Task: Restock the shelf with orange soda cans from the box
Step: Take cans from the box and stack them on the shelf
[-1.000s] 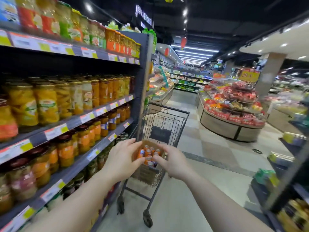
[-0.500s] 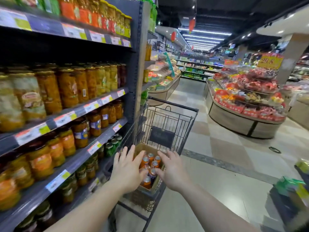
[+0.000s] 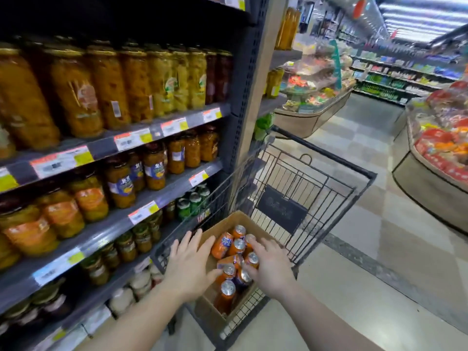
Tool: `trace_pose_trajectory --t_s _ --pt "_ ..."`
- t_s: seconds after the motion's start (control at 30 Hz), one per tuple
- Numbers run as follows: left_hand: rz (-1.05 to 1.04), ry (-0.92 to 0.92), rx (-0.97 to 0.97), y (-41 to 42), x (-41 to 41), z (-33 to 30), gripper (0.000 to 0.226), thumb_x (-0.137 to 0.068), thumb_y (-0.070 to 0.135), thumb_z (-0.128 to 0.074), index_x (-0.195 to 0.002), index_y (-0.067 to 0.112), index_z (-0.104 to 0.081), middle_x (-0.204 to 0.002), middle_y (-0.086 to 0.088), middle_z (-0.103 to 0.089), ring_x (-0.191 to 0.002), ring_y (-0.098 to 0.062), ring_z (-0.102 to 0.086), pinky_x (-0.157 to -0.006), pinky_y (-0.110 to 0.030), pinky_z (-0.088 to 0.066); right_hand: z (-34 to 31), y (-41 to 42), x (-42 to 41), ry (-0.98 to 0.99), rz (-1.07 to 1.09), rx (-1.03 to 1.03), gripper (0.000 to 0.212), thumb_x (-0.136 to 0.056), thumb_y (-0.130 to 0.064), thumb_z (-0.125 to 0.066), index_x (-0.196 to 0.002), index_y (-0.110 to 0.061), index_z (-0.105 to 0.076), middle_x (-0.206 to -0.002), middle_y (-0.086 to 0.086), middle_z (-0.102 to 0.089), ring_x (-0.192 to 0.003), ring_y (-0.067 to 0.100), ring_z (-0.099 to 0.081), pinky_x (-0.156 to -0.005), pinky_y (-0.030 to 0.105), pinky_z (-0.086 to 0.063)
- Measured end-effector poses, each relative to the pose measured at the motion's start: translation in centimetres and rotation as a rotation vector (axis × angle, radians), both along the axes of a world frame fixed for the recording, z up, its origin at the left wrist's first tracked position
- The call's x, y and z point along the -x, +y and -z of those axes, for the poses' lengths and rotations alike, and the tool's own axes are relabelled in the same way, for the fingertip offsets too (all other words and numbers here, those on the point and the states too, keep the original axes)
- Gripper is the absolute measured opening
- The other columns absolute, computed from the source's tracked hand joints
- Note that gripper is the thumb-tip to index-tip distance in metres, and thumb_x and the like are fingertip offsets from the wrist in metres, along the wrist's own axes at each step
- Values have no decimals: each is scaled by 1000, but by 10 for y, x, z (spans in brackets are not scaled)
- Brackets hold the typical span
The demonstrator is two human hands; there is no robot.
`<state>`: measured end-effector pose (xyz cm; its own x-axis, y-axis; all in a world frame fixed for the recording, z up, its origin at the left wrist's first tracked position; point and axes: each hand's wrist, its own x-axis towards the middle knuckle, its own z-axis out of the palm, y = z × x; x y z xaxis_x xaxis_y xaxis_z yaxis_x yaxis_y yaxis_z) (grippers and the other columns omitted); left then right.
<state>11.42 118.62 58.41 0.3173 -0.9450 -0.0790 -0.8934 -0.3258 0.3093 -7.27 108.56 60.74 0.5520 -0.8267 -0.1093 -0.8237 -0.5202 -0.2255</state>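
Jars of preserved fruit (image 3: 131, 82) fill the upper left; a black wire shopping cart (image 3: 316, 188) stands at centre; a curved display of red packaged goods (image 3: 440, 153) sits right.

The price tags (image 3: 129, 141) are too blurred to read, and the right hand (image 3: 269, 268) hides some orange soda cans (image 3: 229, 252).

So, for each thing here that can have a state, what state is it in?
box: open, standing in the cart
orange soda cans: in the box, some upright, some lying
cart: beside the shelf
shelf: filled with jars
left hand: open, over the box
right hand: open, fingers on the cans
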Motion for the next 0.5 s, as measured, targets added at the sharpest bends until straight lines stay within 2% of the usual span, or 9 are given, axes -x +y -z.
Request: trace_pose_trajectory --t_s 0.13,0.27,0.37,0.5 --pt "64 76 -97 -29 -12 46 95 -79 73 -52 -153 40 -2 -165 2 1 -151 -23 6 -119 -45 6 37 -43 -10 69 -37 -31 72 -92 -54 -56 -153 -35 -23 -156 1 -35 -144 25 -28 -119 42 -23" --pt "130 151 -183 -57 -16 91 101 -75 71 -59 -152 42 0 -165 3 3 -150 -20 8 -120 -45 6 73 -81 -15 118 -43 -80 77 -90 -50 -61 -154 -33 -24 -156 3 -35 -141 28 -32 -116 41 -28" --pt "119 235 -249 -63 -18 119 103 -74 64 -67 -152 43 -3 -165 3 1 -150 -21 6 -122 -47 0 102 -101 -21 172 -50 -117 78 -87 -45 -66 -153 -34 -25 -155 5 -38 -140 28 -35 -115 41 -29" --pt "67 289 -327 -73 -12 153 102 -74 61 -71 -151 44 -7 -165 3 -3 -151 -23 2 -122 -48 -6 143 -120 -29 196 -102 -222 78 -87 -45 -66 -153 -32 -26 -155 3 -36 -142 25 -29 -117 37 -26"
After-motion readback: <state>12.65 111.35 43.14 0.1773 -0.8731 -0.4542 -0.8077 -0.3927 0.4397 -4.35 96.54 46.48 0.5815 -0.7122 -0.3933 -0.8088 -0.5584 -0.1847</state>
